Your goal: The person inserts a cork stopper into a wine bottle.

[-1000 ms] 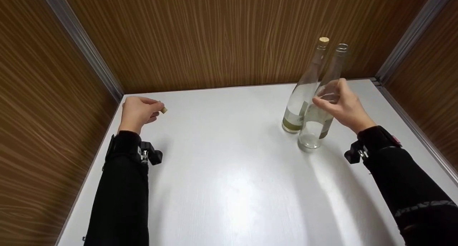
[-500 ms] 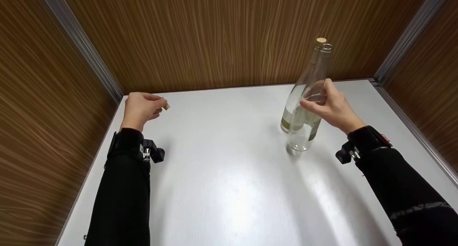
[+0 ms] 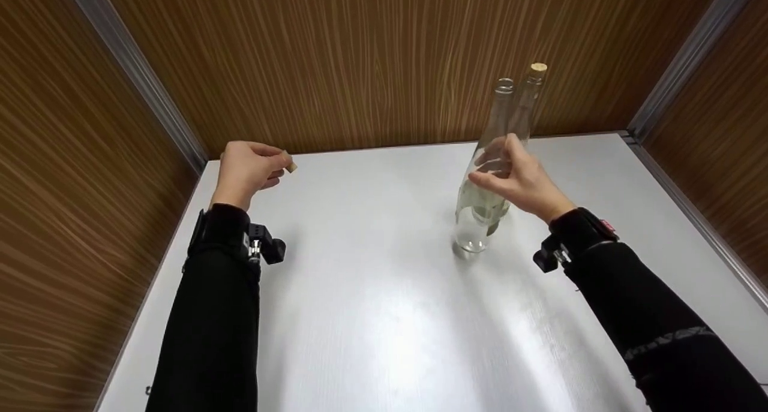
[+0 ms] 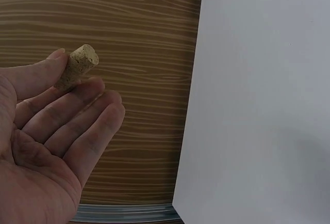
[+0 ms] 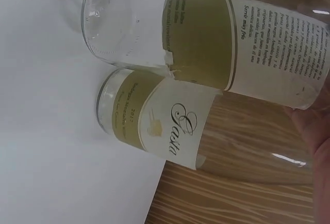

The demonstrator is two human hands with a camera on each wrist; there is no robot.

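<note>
Left hand [image 3: 246,169] at upper left of the head frame, raised over the far left corner of the bench [image 3: 372,292], pinching a cork [image 3: 291,167] between thumb and forefinger. In the left wrist view, same cork [image 4: 77,66] up at the fingertips near the upper left, other fingers loosely extended beneath it, wood-grain wall behind and white bench filling the right half.

Right hand [image 3: 516,181] right of centre in the head frame, wrapped round the open bottle [image 3: 480,184] at its shoulder. Bottle clear, uncorked, tilted with the neck leaning up and to the right, base on or just above the bench near frame centre; cannot tell which. Just behind it, partly hidden, a corked bottle [image 3: 528,94] standing upright, its stopper showing at the top against the back wall. Necks of the two close together, almost crossing in the frame.

In the right wrist view, held bottle [image 5: 247,43] across the upper part of the frame, its olive back label with small print facing the camera, round base at upper left. Below it the corked bottle [image 5: 154,121] with a cream and olive front label bearing script lettering, standing on the bench. Fingers [image 5: 314,126] visible at the right edge against the glass.

Black sleeves on both arms, a small camera mount at each wrist.
</note>
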